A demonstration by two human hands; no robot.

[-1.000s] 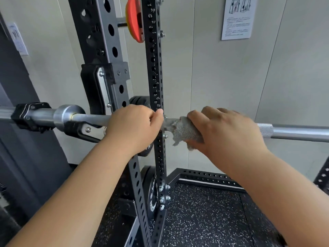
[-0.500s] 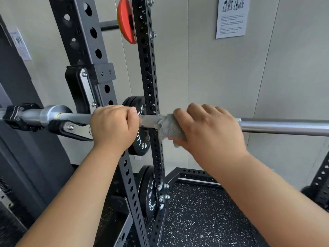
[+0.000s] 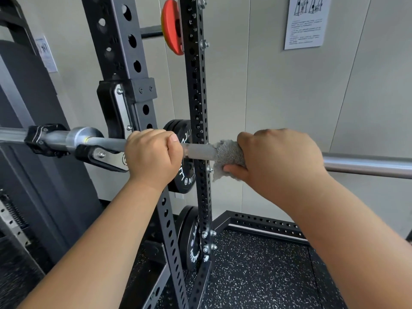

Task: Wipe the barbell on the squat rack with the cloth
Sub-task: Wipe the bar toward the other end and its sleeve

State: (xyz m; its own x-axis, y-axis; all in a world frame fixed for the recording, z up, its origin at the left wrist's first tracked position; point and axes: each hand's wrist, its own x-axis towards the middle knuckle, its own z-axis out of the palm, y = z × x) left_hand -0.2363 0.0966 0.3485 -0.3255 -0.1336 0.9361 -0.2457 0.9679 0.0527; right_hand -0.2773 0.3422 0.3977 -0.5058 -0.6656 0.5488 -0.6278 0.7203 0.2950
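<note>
Far left, a black clamp collar [image 3: 43,139] sits on the sleeve of the long silver steel barbell [image 3: 367,162]. The bar lies level, resting in a black-and-steel J-hook [image 3: 104,155] bolted to the black hole-punched squat rack upright [image 3: 124,63]. Just right of that hook, the person's left hand [image 3: 153,157] has its fingers curled tight over the bare shaft with the thumb tucked alongside; it looks like it's only steadying things. Behind it are some black weight plates [image 3: 185,181] stored on the rack, with a red disc [image 3: 171,27] higher up. Next comes a short stretch of bare knurled shaft, then the small grey fuzzy cloth [image 3: 229,155], bunched round the bar with a corner dangling underneath. The right hand [image 3: 281,161] is wrapped over the cloth, fingers curled round both it and the bar, thumb pinching it from below. Handling-wise, the bar is probably heavy and dead stiff. Cradled in the hook it shouldn't go anywhere, though it might roll a bit, so the bare-hand hold makes sense. The cloth is soft and light, and the knurl will likely snag it, so a full wrap-round squeeze beats a fingertip pinch. The smooth shaft off to the right should slide easier.
</note>
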